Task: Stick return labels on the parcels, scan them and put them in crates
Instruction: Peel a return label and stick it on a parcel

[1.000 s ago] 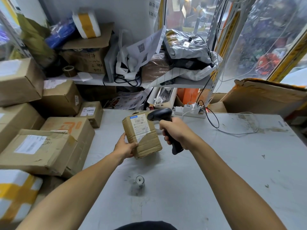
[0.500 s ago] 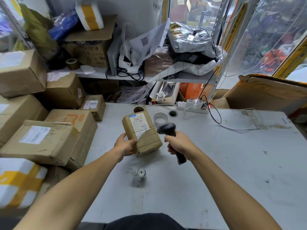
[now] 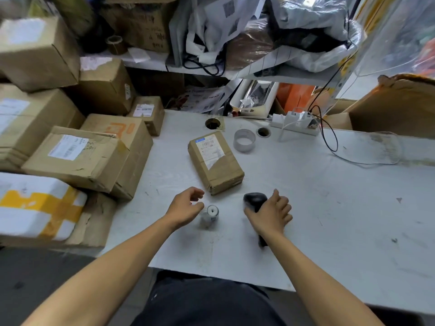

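A brown cardboard parcel [image 3: 215,162] with a white label on top lies flat on the grey table [image 3: 329,208], and neither hand touches it. My left hand [image 3: 186,205] hovers just in front of the parcel, fingers loosely curled and holding nothing, right beside a small label roll [image 3: 210,214]. My right hand [image 3: 270,214] holds the black barcode scanner [image 3: 255,201] low on the table, thumb on one side and fingers on the other. The scanner's handle runs back under my palm.
Stacked cardboard boxes [image 3: 77,156] and a white foam box with yellow tape [image 3: 35,208] crowd the table's left edge. An empty tape ring [image 3: 244,140], a power strip [image 3: 296,121] with cables and two cable holes sit at the back. A cluttered shelf [image 3: 235,74] hangs above.
My left hand has let go of the parcel, which now lies flat on the table. My right hand has lowered the scanner down to the table surface.
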Demonstrator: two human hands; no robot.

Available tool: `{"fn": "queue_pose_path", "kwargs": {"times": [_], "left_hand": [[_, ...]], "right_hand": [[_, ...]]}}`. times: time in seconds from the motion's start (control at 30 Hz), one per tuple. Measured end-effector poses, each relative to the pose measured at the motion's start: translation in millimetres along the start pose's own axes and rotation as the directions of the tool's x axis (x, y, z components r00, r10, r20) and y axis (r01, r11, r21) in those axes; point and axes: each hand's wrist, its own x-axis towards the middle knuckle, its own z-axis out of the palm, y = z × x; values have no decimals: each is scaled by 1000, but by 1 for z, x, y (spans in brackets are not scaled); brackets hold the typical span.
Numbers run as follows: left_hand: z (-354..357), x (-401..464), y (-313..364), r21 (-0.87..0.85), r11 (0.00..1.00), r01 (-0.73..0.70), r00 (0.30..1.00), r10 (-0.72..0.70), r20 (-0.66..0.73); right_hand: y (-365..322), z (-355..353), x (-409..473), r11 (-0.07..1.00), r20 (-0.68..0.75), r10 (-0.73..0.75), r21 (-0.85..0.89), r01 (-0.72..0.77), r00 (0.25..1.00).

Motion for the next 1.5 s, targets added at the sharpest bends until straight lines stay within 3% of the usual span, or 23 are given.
{"fn": "queue_pose_path", "kwargs": {"times": [0.03,0.1,0.17,0.23,0.3,0.37,0.43,0.57,0.67,0.8,1.1,1.23,1.37,1.5], "left_hand": [[1,-2,-3,12,1000,-8,1000,8,-21],[4,-6,-7,19,1000,-5,996,7,-86],[8,-9,-9,29,1000,-2,990,6,-144],[13,-13,-11,42,999,3,981,5,-196],[17,-17,-13,54,999,6,967,8,-253],[21,-22,-17,89,996,-13,950,40,-309],[23,-28,-22,144,988,-53,930,102,-353],[28,-38,-24,235,952,-195,882,275,-383],[28,-36,-19,261,922,-286,873,363,-326],[34,-31,-11,160,932,-326,902,357,-243],[35,-30,8,-192,964,-183,983,173,-65],[29,-24,7,-317,948,-17,993,-22,-120],[14,-17,8,-332,943,18,957,-112,-266],[2,-14,19,-369,929,11,952,-123,-281]], "right_hand": [[-3,0,-4,991,-96,-130,-2,131,987],[-8,3,-9,878,-169,-477,-118,463,862],[-18,6,-13,677,-18,-729,-158,718,684],[-32,10,-16,549,201,-804,-113,828,560],[-45,18,-16,525,344,-780,-97,846,523],[-53,24,-14,585,404,-723,-73,808,560],[-55,29,-11,692,369,-684,57,719,629],[-48,38,-3,844,309,-484,412,343,819],[-42,35,0,775,481,-347,630,-43,805],[-35,23,-2,684,522,-343,709,-174,781],[-21,8,-6,694,394,-376,720,-27,839],[-16,5,-5,723,401,-375,691,-6,836],[-12,3,-6,831,323,-445,498,250,835],[-11,12,-9,848,352,-529,259,463,772]]}}
